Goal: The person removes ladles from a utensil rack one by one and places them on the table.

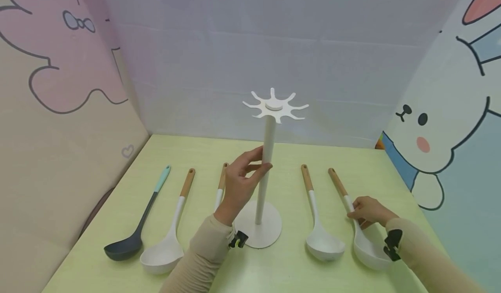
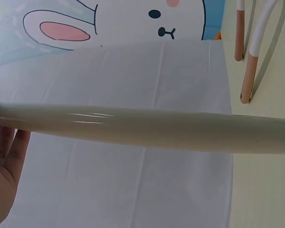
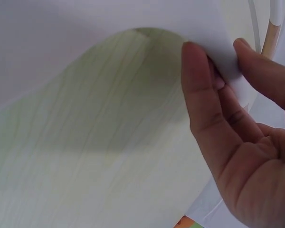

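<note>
My left hand (image 1: pixel 239 183) holds the upright pole (image 1: pixel 269 136) of a white utensil stand, thumb on one side and fingers on the other. A ring of curved hooks (image 1: pixel 287 109) tops the stand, whose round base (image 1: pixel 270 230) sits on the table. Over on the right, my right hand (image 1: pixel 369 210) pinches the white shaft of the outermost ladle (image 1: pixel 372 254), just above its bowl; this ladle has a wooden grip end. In the right wrist view, thumb and fingertips close around the shaft (image 3: pixel 218 52). A second white ladle (image 1: pixel 325 243) lies just left of that one.
Left of the stand lie a dark ladle (image 1: pixel 125 247) with a mint handle and a white ladle (image 1: pixel 162 256) with a wooden handle. Another wooden-handled utensil (image 1: pixel 222 180) is partly hidden behind my left arm. Cartoon-printed panels (image 1: pixel 442 110) and a plain back wall (image 1: pixel 235 58) enclose the table.
</note>
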Demonstrator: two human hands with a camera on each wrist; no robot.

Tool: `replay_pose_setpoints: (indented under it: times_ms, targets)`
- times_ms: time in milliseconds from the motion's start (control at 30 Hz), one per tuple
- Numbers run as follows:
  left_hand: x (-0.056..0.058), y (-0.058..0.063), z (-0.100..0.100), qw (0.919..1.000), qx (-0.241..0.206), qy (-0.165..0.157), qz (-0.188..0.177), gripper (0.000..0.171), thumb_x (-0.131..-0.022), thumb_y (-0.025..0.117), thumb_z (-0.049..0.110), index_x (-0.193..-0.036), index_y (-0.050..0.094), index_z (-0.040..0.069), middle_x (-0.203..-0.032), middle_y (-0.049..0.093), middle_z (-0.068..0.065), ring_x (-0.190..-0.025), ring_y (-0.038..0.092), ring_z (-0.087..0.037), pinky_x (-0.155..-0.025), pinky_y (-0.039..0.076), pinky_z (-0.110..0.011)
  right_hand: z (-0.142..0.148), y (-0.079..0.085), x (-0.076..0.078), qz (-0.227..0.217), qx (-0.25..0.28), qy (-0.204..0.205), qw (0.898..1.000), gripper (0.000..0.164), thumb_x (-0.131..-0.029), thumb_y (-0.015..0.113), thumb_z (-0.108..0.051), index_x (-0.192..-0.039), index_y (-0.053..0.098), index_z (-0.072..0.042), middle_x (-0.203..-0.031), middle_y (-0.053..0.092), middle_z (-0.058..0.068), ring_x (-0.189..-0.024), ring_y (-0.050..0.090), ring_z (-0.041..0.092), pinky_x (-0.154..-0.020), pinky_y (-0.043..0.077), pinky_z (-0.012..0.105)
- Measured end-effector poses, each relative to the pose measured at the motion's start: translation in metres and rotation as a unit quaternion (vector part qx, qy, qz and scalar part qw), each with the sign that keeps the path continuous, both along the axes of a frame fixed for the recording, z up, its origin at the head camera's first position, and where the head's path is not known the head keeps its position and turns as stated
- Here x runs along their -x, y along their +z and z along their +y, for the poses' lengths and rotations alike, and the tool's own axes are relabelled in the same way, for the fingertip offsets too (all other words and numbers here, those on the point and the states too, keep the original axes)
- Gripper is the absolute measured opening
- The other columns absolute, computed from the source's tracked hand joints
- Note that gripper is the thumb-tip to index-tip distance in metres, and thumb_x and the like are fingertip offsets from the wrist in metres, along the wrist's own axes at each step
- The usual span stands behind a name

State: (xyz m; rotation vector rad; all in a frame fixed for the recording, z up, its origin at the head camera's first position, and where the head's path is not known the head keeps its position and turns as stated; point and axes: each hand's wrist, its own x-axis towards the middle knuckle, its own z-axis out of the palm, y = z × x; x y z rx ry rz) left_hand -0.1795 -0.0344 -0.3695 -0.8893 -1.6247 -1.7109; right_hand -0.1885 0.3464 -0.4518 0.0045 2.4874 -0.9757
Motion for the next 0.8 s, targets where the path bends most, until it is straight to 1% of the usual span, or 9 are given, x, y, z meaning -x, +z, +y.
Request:
replay_pose_setpoints:
  times_ms: [100, 200, 367, 467, 567, 633, 700, 767, 800]
  targets:
    - [0.000, -0.001, 0.000, 1.0000, -0.001, 0.000, 0.007, 0.041, -0.091, 0.075, 0.013, -0.119, 0.063, -0.013, -0.108, 0.068, -0.027, -0.093, 0.070, -0.034, -0.075, 0.060, -0.038, 0.000, 0.000, 0.000, -0.002, -0.003, 0.002, 1.000, 0.018, -0.089, 0.069, -0.004, -0.093, 0.055, 0.006, -0.078, 0.061, 0.007, -0.066, 0.062, 0.016, -0.060, 0.060, 0.035]
    - [0.000, 0.000, 0.000, 0.9999, 0.001, 0.002, 0.010, 0.037, -0.087, 0.075, 0.001, -0.119, 0.063, -0.013, -0.108, 0.068, -0.027, -0.093, 0.069, -0.036, -0.075, 0.060, -0.038, -0.001, 0.001, 0.001, -0.004, -0.007, 0.003, 1.000, 0.019, -0.090, 0.069, -0.005, -0.094, 0.055, 0.007, -0.078, 0.061, 0.007, -0.066, 0.061, 0.015, -0.060, 0.059, 0.034]
    - [-0.001, -0.001, -0.003, 0.9999, 0.012, 0.006, 0.004, 0.044, -0.078, 0.074, -0.017, -0.121, 0.062, -0.012, -0.110, 0.068, -0.026, -0.094, 0.069, -0.035, -0.076, 0.060, -0.037, -0.001, 0.003, 0.001, -0.011, -0.010, -0.002, 1.000, 0.020, -0.090, 0.070, -0.006, -0.095, 0.055, 0.008, -0.078, 0.061, 0.006, -0.067, 0.061, 0.015, -0.060, 0.059, 0.032]
    - [-0.001, -0.003, -0.007, 0.9996, 0.028, 0.004, -0.002, 0.050, -0.077, 0.074, -0.019, -0.125, 0.060, -0.011, -0.113, 0.067, -0.026, -0.099, 0.068, -0.037, -0.078, 0.060, -0.039, -0.001, 0.003, 0.001, -0.016, -0.009, -0.007, 1.000, 0.021, -0.090, 0.069, -0.006, -0.096, 0.055, 0.008, -0.080, 0.061, 0.008, -0.068, 0.061, 0.015, -0.061, 0.059, 0.033]
    - [-0.002, -0.008, -0.015, 0.9977, 0.065, 0.016, -0.012, 0.057, -0.077, 0.076, -0.016, -0.130, 0.057, -0.008, -0.120, 0.065, -0.024, -0.107, 0.065, -0.038, -0.082, 0.059, -0.042, -0.001, 0.003, 0.001, -0.023, -0.010, -0.010, 1.000, 0.025, -0.092, 0.069, -0.008, -0.100, 0.054, 0.010, -0.084, 0.062, 0.010, -0.070, 0.062, 0.016, -0.063, 0.060, 0.034]
    - [-0.003, -0.013, -0.023, 0.9939, 0.103, 0.032, -0.025, 0.062, -0.078, 0.079, -0.009, -0.135, 0.054, -0.005, -0.128, 0.062, -0.021, -0.115, 0.061, -0.037, -0.088, 0.056, -0.045, 0.000, 0.004, 0.002, -0.025, -0.013, -0.010, 1.000, 0.031, -0.093, 0.068, -0.011, -0.105, 0.053, 0.013, -0.087, 0.062, 0.012, -0.072, 0.063, 0.017, -0.066, 0.060, 0.035]
    - [-0.005, -0.018, -0.032, 0.9869, 0.146, 0.055, -0.039, 0.066, -0.080, 0.081, -0.002, -0.139, 0.051, -0.002, -0.134, 0.059, -0.018, -0.123, 0.056, -0.035, -0.096, 0.052, -0.047, 0.001, 0.005, 0.001, -0.026, -0.019, -0.008, 0.999, 0.040, -0.095, 0.066, -0.015, -0.112, 0.049, 0.017, -0.089, 0.063, 0.015, -0.074, 0.065, 0.020, -0.068, 0.060, 0.037]
    - [-0.006, -0.023, -0.042, 0.9768, 0.191, 0.077, -0.059, 0.071, -0.082, 0.081, 0.005, -0.144, 0.047, 0.001, -0.142, 0.053, -0.016, -0.131, 0.048, -0.034, -0.104, 0.045, -0.050, 0.002, 0.010, -0.001, -0.021, -0.032, -0.003, 0.999, 0.051, -0.097, 0.065, -0.019, -0.120, 0.044, 0.021, -0.092, 0.063, 0.018, -0.077, 0.066, 0.024, -0.070, 0.060, 0.040]
    - [-0.006, -0.025, -0.047, 0.9701, 0.215, 0.090, -0.067, 0.073, -0.083, 0.081, 0.009, -0.146, 0.045, 0.001, -0.145, 0.050, -0.016, -0.134, 0.044, -0.034, -0.107, 0.041, -0.051, 0.003, 0.013, -0.002, -0.017, -0.041, 0.001, 0.999, 0.056, -0.098, 0.064, -0.022, -0.124, 0.041, 0.022, -0.093, 0.064, 0.019, -0.079, 0.067, 0.026, -0.071, 0.060, 0.042]
